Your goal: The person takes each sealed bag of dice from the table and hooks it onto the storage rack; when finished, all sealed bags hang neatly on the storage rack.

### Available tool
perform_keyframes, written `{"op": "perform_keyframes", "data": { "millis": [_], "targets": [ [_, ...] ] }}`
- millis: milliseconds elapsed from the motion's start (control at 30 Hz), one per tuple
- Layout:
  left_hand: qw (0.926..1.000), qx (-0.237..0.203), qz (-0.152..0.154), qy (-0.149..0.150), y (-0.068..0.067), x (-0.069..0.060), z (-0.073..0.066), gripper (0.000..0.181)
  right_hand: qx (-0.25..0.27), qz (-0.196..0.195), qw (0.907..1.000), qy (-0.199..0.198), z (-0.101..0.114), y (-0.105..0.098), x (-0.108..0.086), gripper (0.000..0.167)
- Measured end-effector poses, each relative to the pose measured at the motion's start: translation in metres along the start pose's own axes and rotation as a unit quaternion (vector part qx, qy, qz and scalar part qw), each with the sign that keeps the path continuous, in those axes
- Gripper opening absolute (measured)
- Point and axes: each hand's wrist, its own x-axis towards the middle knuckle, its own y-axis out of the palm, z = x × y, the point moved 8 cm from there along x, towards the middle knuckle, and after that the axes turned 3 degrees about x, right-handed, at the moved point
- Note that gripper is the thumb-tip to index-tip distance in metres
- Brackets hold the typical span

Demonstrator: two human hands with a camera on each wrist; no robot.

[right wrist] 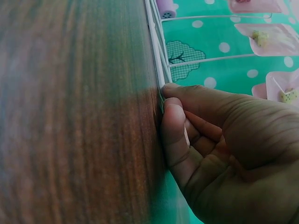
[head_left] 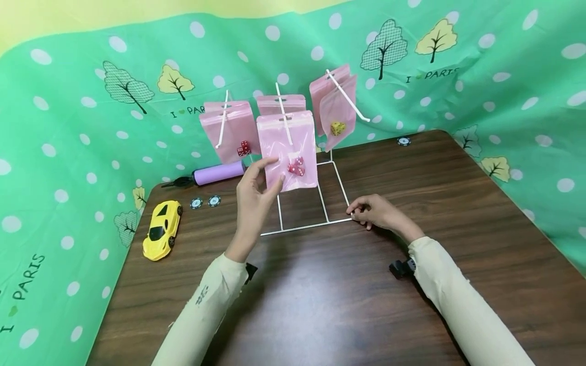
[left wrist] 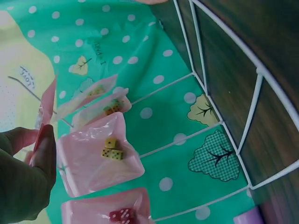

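Observation:
My left hand [head_left: 254, 198] holds the lower left edge of a pink zip bag [head_left: 279, 140] between thumb and fingers. Red dice [head_left: 296, 166] show through its front. The bag's top hole is at the middle prong [head_left: 283, 109] of a white wire rack; whether the prong passes through cannot be told. Edge-on, the same bag [left wrist: 47, 100] appears in the left wrist view. At the near right corner of the rack's base [head_left: 302, 227], my right hand [head_left: 377, 211] pinches the wire, its thumb and forefinger closed there in the right wrist view.
Other pink bags hang on the rack: one with red dice [head_left: 229, 124] at left, one behind the held bag [head_left: 270, 103], and two at right, the front one with yellow dice [head_left: 338, 128]. A purple pump [head_left: 220, 173], yellow toy car [head_left: 162, 230] and poker chips [head_left: 196, 203] lie around.

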Motion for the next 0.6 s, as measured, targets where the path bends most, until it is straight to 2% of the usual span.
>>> {"op": "perform_keyframes", "data": {
  "millis": [200,367,467,600],
  "targets": [
    [0.9993,0.004,-0.017,-0.032,-0.002,0.020,0.015,0.038,0.004,0.005,1.0000,0.002,0.001,0.006,0.000,0.021],
    [0.9983,0.029,-0.015,-0.049,-0.004,0.029,0.024,0.035,0.004,0.002,1.0000,0.002,0.003,0.005,-0.002,0.020],
    [0.9968,0.049,-0.011,-0.061,-0.007,0.025,0.032,0.033,0.004,0.004,1.0000,0.003,0.002,0.005,-0.003,0.020],
    [0.9929,0.079,-0.001,-0.088,-0.019,0.006,0.053,0.029,0.011,0.008,0.9999,0.007,-0.002,0.005,-0.003,0.021]
  ]
}}
